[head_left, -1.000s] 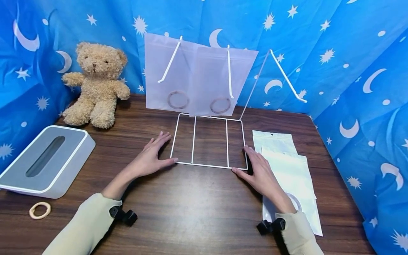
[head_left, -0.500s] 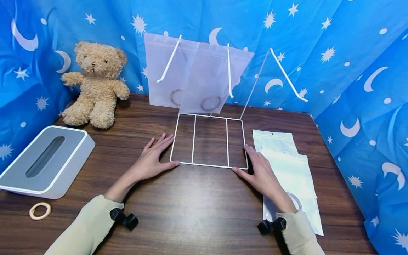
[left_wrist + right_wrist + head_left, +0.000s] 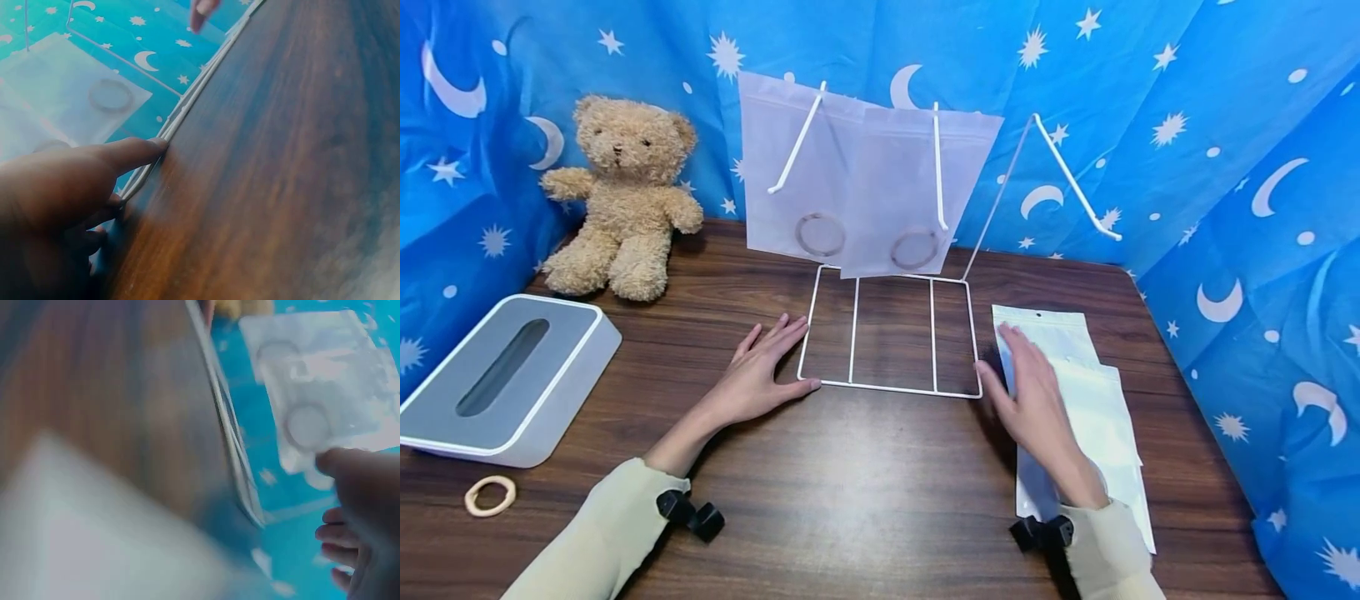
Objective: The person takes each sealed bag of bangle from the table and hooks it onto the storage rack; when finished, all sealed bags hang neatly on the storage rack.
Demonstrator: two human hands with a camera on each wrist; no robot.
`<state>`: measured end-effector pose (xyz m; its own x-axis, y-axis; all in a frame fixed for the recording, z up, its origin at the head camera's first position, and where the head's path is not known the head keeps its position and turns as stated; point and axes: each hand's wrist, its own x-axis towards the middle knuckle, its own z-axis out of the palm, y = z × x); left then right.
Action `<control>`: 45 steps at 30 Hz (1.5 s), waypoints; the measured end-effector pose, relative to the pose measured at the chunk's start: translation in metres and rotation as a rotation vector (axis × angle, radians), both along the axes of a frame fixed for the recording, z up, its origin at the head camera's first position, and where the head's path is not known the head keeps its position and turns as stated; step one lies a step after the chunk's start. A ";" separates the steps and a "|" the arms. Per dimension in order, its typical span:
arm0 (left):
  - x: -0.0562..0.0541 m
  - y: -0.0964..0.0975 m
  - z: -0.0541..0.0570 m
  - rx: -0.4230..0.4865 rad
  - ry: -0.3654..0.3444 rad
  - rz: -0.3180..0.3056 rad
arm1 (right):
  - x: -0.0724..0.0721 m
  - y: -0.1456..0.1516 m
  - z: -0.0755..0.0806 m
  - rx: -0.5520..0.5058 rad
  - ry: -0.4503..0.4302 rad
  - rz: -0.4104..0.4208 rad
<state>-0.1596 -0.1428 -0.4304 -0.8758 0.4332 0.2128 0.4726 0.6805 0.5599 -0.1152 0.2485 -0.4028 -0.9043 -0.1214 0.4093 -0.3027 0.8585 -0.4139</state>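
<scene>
The left hand, fingers spread, touches the wire rack; the right hand, loosely extended, hovers empty over white pouches.

A white wire rack with three prongs stands upright; two translucent frosted pouches, a ring showing through each, hang from it. Opaque white pouches lie overlapping at right.

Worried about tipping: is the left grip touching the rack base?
Touching: in the left wrist view, the left grip rests its thumb on the rack base.
</scene>
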 end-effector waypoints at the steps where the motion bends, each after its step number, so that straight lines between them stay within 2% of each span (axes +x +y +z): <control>1: 0.000 0.000 0.000 -0.002 0.000 0.001 | 0.003 0.005 0.007 -0.012 0.011 -0.050; 2: 0.000 0.000 0.000 -0.005 0.001 0.002 | 0.007 0.011 0.014 -0.017 0.001 -0.115; 4: 0.000 0.000 0.000 -0.010 0.002 0.001 | 0.016 0.026 0.027 -0.017 -0.110 -0.260; 6: -0.001 0.000 0.000 -0.014 0.005 -0.005 | 0.025 0.042 0.038 -0.001 -0.296 -0.400; 8: -0.001 0.001 0.000 -0.012 0.008 -0.009 | 0.032 0.058 0.044 0.043 -0.493 -0.491; 9: -0.001 0.001 0.000 -0.011 0.009 -0.009 | 0.035 0.064 0.045 0.061 -0.576 -0.516; 11: 0.000 0.001 0.000 -0.005 0.008 -0.011 | 0.038 0.074 0.044 0.083 -0.675 -0.543; 15: 0.001 0.000 0.000 0.002 0.008 -0.009 | 0.039 0.083 0.040 0.122 -0.714 -0.557; 20: 0.001 -0.003 -0.003 0.001 0.020 -0.009 | 0.038 0.082 0.036 0.114 -0.640 -0.573; 24: 0.000 -0.003 -0.004 0.003 0.029 -0.012 | 0.038 0.079 0.034 0.001 -0.543 -0.614; 27: -0.001 -0.003 -0.004 -0.005 0.030 -0.013 | 0.038 0.080 0.035 -0.074 -0.459 -0.596; 34: -0.002 -0.001 -0.002 -0.016 0.019 -0.014 | 0.041 0.088 0.043 -0.134 -0.347 -0.484; 38: -0.002 0.000 -0.001 -0.013 0.015 -0.016 | 0.043 0.087 0.050 -0.153 -0.152 -0.372; 41: -0.001 0.001 0.000 -0.014 0.010 -0.013 | 0.040 0.081 0.054 -0.209 0.003 -0.286; 45: 0.001 0.000 0.000 -0.004 0.007 -0.010 | 0.037 0.071 0.061 -0.322 0.118 -0.164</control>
<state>-0.1582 -0.1428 -0.4302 -0.8700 0.4426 0.2173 0.4833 0.6779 0.5539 -0.0777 0.3190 -0.3415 -0.8454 0.1731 0.5053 -0.2334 0.7312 -0.6410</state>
